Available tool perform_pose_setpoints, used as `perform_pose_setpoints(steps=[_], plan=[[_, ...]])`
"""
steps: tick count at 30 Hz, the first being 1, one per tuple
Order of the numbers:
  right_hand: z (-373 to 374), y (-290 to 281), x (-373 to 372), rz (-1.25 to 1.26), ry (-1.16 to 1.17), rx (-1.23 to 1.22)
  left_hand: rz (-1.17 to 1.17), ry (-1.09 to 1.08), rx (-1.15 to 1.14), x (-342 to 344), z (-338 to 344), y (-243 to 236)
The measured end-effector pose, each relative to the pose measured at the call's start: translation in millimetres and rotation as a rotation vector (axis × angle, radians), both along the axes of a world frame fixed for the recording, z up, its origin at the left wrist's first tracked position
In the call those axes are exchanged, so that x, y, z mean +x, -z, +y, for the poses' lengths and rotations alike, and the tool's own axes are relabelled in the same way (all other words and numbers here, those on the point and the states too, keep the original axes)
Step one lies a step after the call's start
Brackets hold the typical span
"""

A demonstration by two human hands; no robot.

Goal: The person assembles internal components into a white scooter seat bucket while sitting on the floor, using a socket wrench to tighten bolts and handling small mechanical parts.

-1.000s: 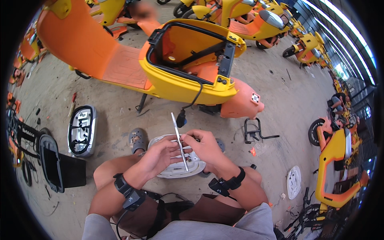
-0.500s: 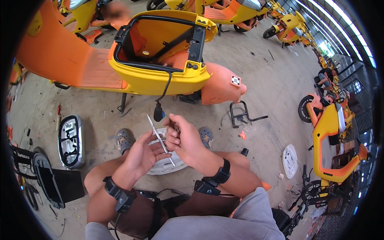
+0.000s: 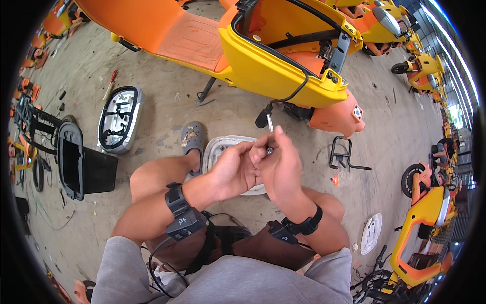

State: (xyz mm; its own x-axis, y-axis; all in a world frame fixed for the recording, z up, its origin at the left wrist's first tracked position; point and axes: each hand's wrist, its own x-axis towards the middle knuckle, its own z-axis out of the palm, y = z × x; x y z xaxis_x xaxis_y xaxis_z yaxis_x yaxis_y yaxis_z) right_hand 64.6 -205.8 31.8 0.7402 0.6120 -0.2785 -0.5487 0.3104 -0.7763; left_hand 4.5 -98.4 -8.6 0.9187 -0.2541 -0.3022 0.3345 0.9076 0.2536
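Observation:
My two hands meet in front of me, above a white oval panel (image 3: 215, 147) on the floor. My right hand (image 3: 283, 175) is closed with curled fingers, and a thin silver rod (image 3: 270, 121) sticks out past its fingertips. A small round metal piece (image 3: 270, 151) shows among those fingers; whether it belongs to the rod is hidden. My left hand (image 3: 230, 172) presses against the right one, palm turned inward, its fingertips partly covered. Just beyond the rod, a black connector (image 3: 262, 117) hangs on a cable from the yellow and orange scooter body (image 3: 283, 76).
Left on the floor lies a silver-rimmed seat underside (image 3: 120, 119), with a red-handled tool (image 3: 111, 81) behind it and a black bin-like box (image 3: 86, 164) nearer. A bent black metal bracket (image 3: 349, 159) and another white panel (image 3: 371, 233) lie right. More scooters stand around.
The view has shifted, so the scooter sits further right and higher. My hands have come together; the rod that lay across my left fingers now projects from my right hand.

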Motion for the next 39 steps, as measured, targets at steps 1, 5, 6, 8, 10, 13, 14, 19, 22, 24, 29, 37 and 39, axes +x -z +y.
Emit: perform_pose_setpoints(steps=[1, 5, 6, 8, 10, 13, 14, 19, 22, 24, 29, 37, 39], plan=[[-0.2, 1.7, -1.6, -0.037, -0.019, 0.001, 0.04, -0.002, 0.03, 0.1, -0.3, -2.5], [-6.0, 4.8, -4.5, -0.282, -0.115, -0.058, 0.11, -0.072, -0.018, 3.7, -3.6, 4.1], [-7.2, 4.5, -4.2, -0.307, -0.119, -0.044, 0.125, -0.083, -0.017, 4.5, -3.8, 2.5], [-10.2, 4.0, -3.6, -0.357, -0.124, -0.018, 0.107, -0.065, -0.017, 2.7, -2.9, 1.8], [-14.3, -5.0, -0.6, -0.419, -0.045, -0.039, 0.032, -0.01, -0.023, 3.7, -1.2, 2.8], [-22.5, -5.1, 13.8, -0.594, 0.086, -0.174, 0.101, 0.019, -0.015, 3.8, 1.4, -12.0], [-24.6, -4.6, 19.7, -0.664, 0.133, -0.235, 0.124, 0.031, -0.012, 4.3, 2.0, -15.2], [-29.0, 11.7, 42.8, -0.701, -0.127, -0.76, 0.206, 0.011, 0.079, -1.1, 9.9, -7.7], [-38.0, 42.7, 46.2, -0.759, -0.371, -0.951, 0.177, 0.13, 0.254, -2.1, 7.4, 11.2], [-38.4, 59.1, 41.8, -0.85, -0.502, -1.002, 0.136, 0.143, 0.3, -7.0, 6.7, -9.1], [-27.6, 83.3, 40.7, -0.514, -0.512, -0.654, 0.048, 0.135, 0.409, -8.7, 8.5, -3.7], [-36.7, 62.1, 41.6, -0.49, -0.455, -0.704, 0.028, 0.132, 0.506, -10.9, 8.4, -1.4], [-30.2, 83.9, 48.3, -0.584, -0.407, -0.747, 0.056, 0.075, 0.496, -10.0, 13.4, 3.1]])
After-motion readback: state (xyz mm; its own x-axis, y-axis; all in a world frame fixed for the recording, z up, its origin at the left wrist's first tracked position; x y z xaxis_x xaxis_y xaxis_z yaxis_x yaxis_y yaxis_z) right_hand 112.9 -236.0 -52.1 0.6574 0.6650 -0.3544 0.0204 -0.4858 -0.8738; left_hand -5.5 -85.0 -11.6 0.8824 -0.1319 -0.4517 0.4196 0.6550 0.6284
